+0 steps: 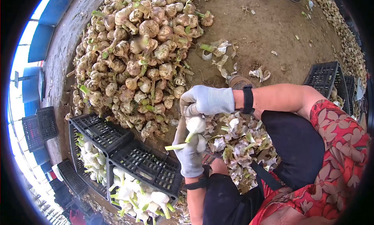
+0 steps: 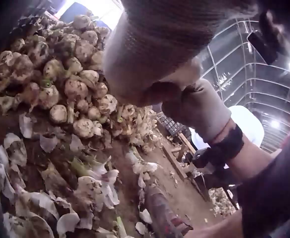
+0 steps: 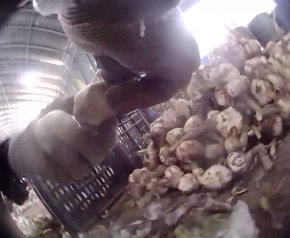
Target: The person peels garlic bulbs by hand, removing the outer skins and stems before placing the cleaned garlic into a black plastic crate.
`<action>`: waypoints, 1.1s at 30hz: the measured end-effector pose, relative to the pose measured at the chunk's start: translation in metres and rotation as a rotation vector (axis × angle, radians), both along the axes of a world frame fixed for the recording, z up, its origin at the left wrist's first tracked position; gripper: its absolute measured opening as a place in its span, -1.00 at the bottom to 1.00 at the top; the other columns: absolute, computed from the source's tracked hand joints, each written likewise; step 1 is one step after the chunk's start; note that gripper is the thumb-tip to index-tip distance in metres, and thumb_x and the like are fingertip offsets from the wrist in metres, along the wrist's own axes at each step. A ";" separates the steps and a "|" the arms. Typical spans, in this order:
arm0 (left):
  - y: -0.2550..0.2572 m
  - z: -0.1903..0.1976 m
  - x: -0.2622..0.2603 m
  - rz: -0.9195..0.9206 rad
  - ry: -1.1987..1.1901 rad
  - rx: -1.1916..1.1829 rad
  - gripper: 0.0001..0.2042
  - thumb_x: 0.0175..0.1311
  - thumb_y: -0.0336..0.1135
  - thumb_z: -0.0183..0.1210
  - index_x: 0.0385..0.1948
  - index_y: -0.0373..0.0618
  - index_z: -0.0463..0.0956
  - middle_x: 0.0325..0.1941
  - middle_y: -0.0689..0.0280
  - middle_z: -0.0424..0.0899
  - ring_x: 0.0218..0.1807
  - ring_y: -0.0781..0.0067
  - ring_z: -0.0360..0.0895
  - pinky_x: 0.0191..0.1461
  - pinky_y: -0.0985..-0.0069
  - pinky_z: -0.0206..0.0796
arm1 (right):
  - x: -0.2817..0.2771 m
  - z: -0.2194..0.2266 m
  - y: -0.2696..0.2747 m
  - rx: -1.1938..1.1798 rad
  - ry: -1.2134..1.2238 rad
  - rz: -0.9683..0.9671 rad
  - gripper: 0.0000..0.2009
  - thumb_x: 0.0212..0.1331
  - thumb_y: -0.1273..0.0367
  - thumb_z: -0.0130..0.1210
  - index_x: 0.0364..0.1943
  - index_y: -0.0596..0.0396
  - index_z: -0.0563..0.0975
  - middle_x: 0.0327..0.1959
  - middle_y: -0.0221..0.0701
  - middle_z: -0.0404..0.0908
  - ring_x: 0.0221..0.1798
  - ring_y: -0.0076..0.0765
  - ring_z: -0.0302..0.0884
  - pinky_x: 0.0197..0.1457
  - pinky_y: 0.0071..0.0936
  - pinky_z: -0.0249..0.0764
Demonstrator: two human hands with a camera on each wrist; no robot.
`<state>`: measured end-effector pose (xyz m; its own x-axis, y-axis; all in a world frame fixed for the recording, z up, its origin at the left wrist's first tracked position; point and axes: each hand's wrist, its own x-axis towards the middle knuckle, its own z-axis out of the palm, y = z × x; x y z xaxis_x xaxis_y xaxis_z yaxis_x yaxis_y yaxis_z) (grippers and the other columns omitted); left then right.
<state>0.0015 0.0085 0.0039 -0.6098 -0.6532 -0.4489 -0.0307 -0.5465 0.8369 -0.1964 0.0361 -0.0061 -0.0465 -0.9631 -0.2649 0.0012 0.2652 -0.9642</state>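
A white, peeled garlic bulb with a green stem sits between my two gloved hands, in front of my knees. My left hand, the lower one in the head view, holds it from below, its stem side towards the crates. From above, my right hand curls its fingers over the bulb's upper end. In the right wrist view the pale bulb shows between the left hand and the right hand's fingers. The left wrist view has both hands close together, the bulb mostly hidden behind them.
A big heap of unpeeled garlic lies in front. Black crates with peeled bulbs stand at my left. Loose skins cover the ground by my legs. Another black crate is at my right.
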 end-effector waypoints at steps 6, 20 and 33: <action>-0.002 -0.005 0.004 0.141 0.133 0.061 -0.31 0.12 -0.27 0.22 0.32 -0.25 0.18 0.15 0.13 0.48 0.04 0.33 0.53 -0.06 0.51 0.47 | 0.010 -0.007 0.005 0.159 -0.132 -0.151 -0.77 0.17 0.32 0.12 -0.23 0.22 0.56 -0.40 -0.25 0.63 -0.29 -0.33 0.59 -0.20 -0.37 0.48; 0.006 -0.017 0.006 0.209 -0.144 -0.196 -0.83 0.25 -0.40 0.18 -0.21 -0.17 0.42 -0.30 0.38 0.50 -0.37 0.65 0.42 -0.34 0.68 0.32 | 0.004 -0.001 0.008 0.052 0.058 -0.119 -0.82 0.13 0.46 0.04 -0.22 0.25 0.55 -0.31 -0.25 0.67 -0.18 -0.36 0.63 -0.12 -0.43 0.52; 0.007 -0.002 0.005 0.187 -0.049 -0.200 -0.74 0.13 -0.51 0.22 -0.16 -0.19 0.40 -0.30 0.33 0.50 -0.53 0.64 0.38 -0.53 0.70 0.25 | -0.020 -0.039 0.019 0.191 0.570 0.024 -0.72 0.07 0.29 0.12 -0.15 0.08 0.59 -0.30 -0.10 0.64 -0.18 -0.02 0.60 -0.10 -0.21 0.49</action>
